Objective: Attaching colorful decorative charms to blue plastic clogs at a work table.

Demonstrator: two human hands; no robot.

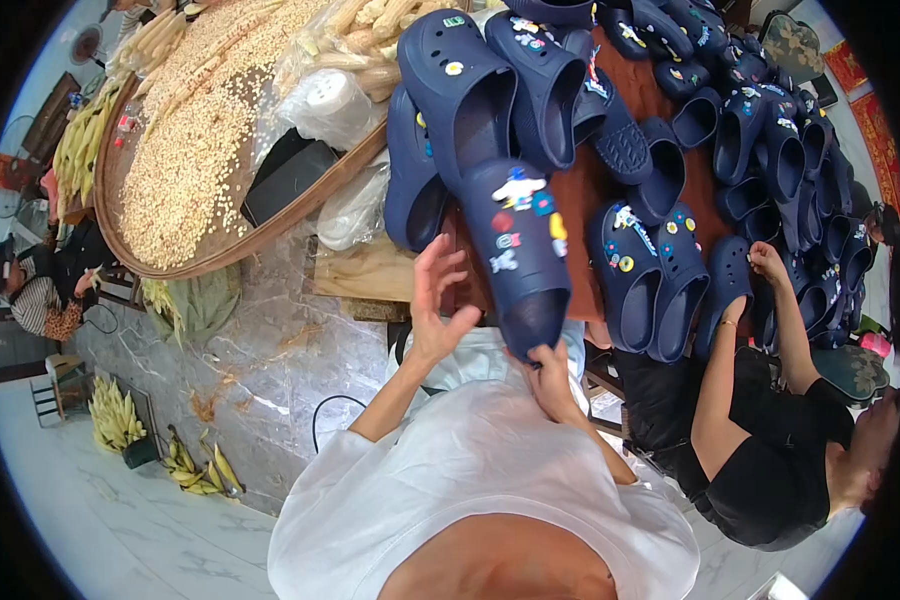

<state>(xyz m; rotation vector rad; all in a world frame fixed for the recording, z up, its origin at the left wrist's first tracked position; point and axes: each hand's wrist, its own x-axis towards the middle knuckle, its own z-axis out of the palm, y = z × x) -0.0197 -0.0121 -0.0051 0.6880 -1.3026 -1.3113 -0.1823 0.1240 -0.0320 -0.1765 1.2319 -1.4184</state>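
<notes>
A navy blue clog point(495, 235) with colourful charms on its upper is held by its lower end in my right hand point(552, 382), close to my body. The fingers of that hand are closed on the clog's heel. Beside the clog, to its left, my left hand point(440, 305) is raised with its fingers apart and holds nothing. Just beyond, a larger navy clog point(460, 70) with a flower charm stands on the table next to other clogs. A pair of decorated navy clogs point(625, 265) lies to the right of the held one.
Many more navy clogs point(785, 140) cover the reddish-brown table point(578, 215). A co-worker's hand point(767, 262) works at a plain clog point(727, 285) on the right. At the left a round woven tray point(195, 268) bears corn kernels point(185, 165), cobs point(355, 20) and a black box point(290, 180).
</notes>
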